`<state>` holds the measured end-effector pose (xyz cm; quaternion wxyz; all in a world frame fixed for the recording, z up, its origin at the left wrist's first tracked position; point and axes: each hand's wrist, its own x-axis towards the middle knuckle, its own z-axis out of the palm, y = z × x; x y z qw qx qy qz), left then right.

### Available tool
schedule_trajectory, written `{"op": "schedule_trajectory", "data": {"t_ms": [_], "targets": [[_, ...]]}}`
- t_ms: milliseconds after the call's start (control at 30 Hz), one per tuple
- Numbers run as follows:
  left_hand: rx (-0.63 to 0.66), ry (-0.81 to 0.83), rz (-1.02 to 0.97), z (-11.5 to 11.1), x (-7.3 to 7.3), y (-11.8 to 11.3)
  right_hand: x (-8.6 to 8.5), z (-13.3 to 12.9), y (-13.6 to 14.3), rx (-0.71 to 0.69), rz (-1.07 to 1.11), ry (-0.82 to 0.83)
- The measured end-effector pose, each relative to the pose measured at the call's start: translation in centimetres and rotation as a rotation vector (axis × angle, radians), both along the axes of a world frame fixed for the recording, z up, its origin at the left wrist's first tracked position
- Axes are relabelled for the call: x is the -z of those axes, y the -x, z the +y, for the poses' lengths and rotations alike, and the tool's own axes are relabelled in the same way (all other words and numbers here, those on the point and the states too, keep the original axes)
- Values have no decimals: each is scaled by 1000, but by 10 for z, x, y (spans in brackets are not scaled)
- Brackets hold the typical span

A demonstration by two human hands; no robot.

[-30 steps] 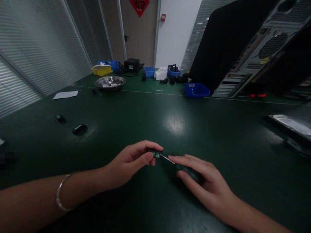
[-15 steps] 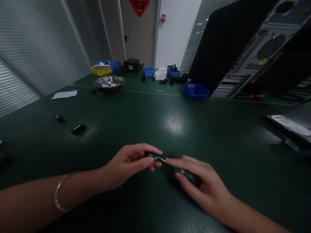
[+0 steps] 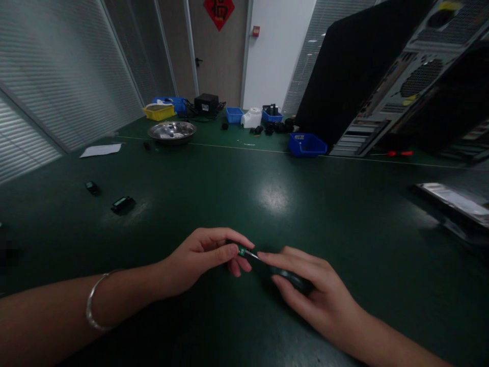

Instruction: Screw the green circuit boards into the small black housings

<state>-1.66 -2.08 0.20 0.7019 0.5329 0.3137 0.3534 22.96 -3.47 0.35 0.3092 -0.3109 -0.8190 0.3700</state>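
With L hand (image 3: 202, 260), pinching sm. green PCB (image 3: 242, 251) btwn thumb + fingers, nearly closed, over surface (image 3: 355, 219), well in from far edge. Prob. light, stiff, fragile; best held by edges, w/o squeezing hard. With R hand (image 3: 328, 283), curled snugly round dark-handled screwdriver (image 3: 292, 279) (prob.), pointing metal shaft (image 3: 252, 255) at PCB; can't confirm contact. Can't read any PCB marking; can read 福, prob., on red door diamond (image 3: 219, 12).
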Motion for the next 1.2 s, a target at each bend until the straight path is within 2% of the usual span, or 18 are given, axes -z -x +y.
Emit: {"op": "schedule_trajectory", "data": {"t_ms": [333,733,900,1067,1200], "targets": [[41,16,-85,0,2,-1,-3,-1,1,-2,18,4],[-79,-18,-8,-5,-6,-6,-1,0,-1,0,-4,32],[-17,-22,-35,-2,-3,-4,-2,-1,-1,-24,11,43],[66,26,-38,2,-7,-2,-5,-1,-2,-71,0,99],[46,11,-18,2,-7,-1,-5,-1,-2,-75,-11,95]]}}
